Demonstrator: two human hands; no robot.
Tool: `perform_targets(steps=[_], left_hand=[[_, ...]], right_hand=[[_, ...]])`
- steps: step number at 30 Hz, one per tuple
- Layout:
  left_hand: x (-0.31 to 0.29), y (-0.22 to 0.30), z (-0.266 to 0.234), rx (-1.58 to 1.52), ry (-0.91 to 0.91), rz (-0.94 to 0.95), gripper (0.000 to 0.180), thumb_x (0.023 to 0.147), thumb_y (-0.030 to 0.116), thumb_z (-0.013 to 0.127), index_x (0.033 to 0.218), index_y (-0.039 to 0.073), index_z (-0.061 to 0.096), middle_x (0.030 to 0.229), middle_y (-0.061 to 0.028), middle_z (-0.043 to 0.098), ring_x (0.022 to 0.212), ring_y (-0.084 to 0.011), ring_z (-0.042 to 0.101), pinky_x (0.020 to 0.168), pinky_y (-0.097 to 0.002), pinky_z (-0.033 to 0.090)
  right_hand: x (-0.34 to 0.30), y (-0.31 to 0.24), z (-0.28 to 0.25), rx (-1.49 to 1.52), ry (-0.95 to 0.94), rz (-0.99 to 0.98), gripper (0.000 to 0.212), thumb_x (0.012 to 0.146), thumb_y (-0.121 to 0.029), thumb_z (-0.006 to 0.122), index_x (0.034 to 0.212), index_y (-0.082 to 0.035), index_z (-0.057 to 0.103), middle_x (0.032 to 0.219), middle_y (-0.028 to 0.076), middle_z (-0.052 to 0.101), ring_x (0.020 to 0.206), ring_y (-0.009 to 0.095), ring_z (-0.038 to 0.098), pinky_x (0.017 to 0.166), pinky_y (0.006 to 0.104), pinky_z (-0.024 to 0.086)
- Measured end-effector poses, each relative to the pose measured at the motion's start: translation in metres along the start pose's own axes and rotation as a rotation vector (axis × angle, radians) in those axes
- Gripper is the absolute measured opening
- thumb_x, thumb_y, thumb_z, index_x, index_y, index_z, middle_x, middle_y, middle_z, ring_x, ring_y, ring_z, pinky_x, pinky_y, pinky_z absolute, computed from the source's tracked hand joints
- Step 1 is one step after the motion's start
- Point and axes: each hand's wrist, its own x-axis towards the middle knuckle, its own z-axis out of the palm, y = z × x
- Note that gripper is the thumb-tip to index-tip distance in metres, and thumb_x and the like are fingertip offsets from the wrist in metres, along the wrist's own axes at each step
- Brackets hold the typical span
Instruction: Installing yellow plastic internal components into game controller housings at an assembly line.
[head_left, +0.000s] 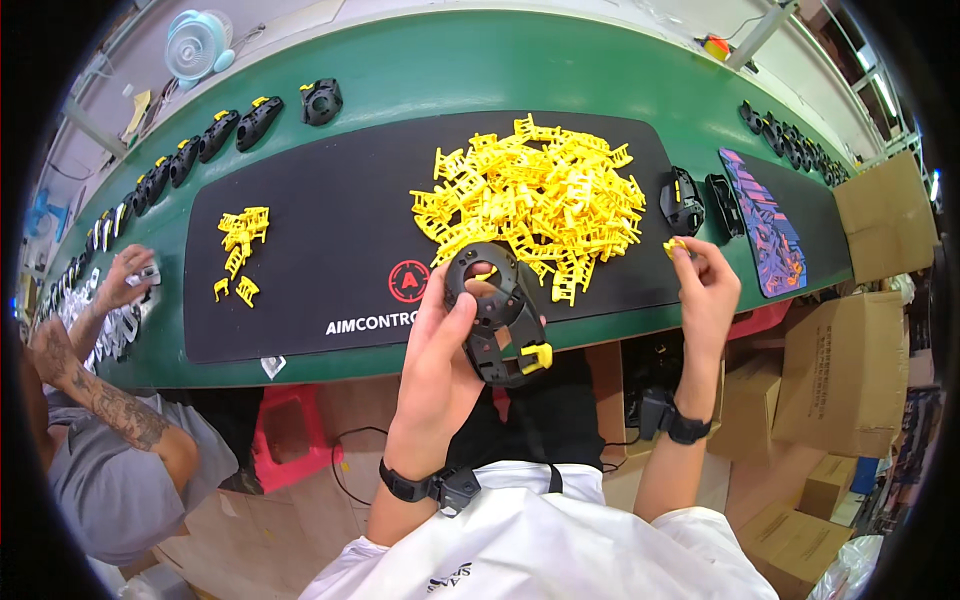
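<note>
My left hand grips a black plastic shell with round openings, held up above the near edge of the dark mat. A yellow plastic clip sits at the lower right end of this shell. Off to the right, my right hand pinches a small yellow plastic piece between thumb and fingertip, apart from the shell. Beyond both hands lies a large heap of yellow plastic clips. A smaller group of clips is on the mat's left part.
Black shells line the green table's far left side; more shells stand far right. Two black parts lie beside the heap. At left, a co-worker's tattooed arm reaches over clear bags. Cardboard boxes stand right.
</note>
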Motion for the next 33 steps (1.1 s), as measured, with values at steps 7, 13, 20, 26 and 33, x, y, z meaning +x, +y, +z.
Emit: perform_targets(steps=[7, 13, 20, 26, 33], left_hand=[[-0.011, 0.018, 0.002, 1.351, -0.420, 0.708, 0.030, 0.067, 0.003, 0.084, 0.091, 0.019, 0.078, 0.132, -0.0120, 0.052, 0.125, -0.0363, 0.049, 0.109, -0.0497, 0.038], [-0.027, 0.025, 0.018, 1.696, -0.488, 0.755, 0.026, 0.066, 0.007, 0.084, 0.087, 0.021, 0.080, 0.139, -0.0115, 0.049, 0.135, -0.0384, 0.042, 0.111, -0.0518, 0.039], [-0.025, 0.014, 0.010, 1.511, -0.606, 0.831, 0.038, 0.068, 0.007, 0.080, 0.103, 0.018, 0.075, 0.148, -0.0184, 0.037, 0.143, -0.0427, 0.034, 0.114, -0.0535, 0.036], [-0.012, -0.016, 0.011, 0.782, -0.274, 0.693, 0.080, 0.092, 0.054, 0.059, 0.150, 0.004, 0.038, 0.160, -0.0217, 0.025, 0.150, -0.0359, 0.024, 0.120, -0.0480, 0.022], [-0.016, -0.007, 0.033, 0.425, -0.080, 0.089, 0.082, 0.095, 0.038, 0.052, 0.160, 0.008, 0.013, 0.152, -0.0155, 0.038, 0.136, -0.0267, 0.045, 0.115, -0.0398, 0.033]], right_hand=[[-0.052, -0.070, -0.012, 0.940, -0.582, 0.132, 0.025, 0.104, -0.015, 0.052, 0.118, 0.004, 0.055, 0.094, 0.014, 0.065, 0.065, 0.014, 0.061, 0.045, 0.0192, 0.035], [-0.063, -0.116, -0.004, 0.384, -0.673, 0.162, 0.040, 0.087, 0.003, 0.070, 0.125, 0.001, 0.058, 0.102, 0.009, 0.068, 0.079, 0.008, 0.065, 0.061, 0.0189, 0.047], [-0.067, -0.098, 0.015, 0.363, -0.799, 0.083, 0.027, 0.088, 0.002, 0.069, 0.114, -0.001, 0.062, 0.097, -0.001, 0.062, 0.084, 0.005, 0.057, 0.067, 0.0211, 0.045], [-0.086, -0.104, 0.034, 0.620, -0.735, 0.078, 0.026, 0.090, 0.003, 0.067, 0.115, -0.001, 0.061, 0.096, 0.002, 0.061, 0.084, 0.007, 0.057, 0.073, 0.0228, 0.052], [-0.079, -0.099, 0.045, 0.196, -0.522, -0.365, 0.029, 0.084, 0.002, 0.072, 0.112, -0.006, 0.066, 0.088, 0.008, 0.066, 0.070, 0.018, 0.063, 0.064, 0.0287, 0.052]])
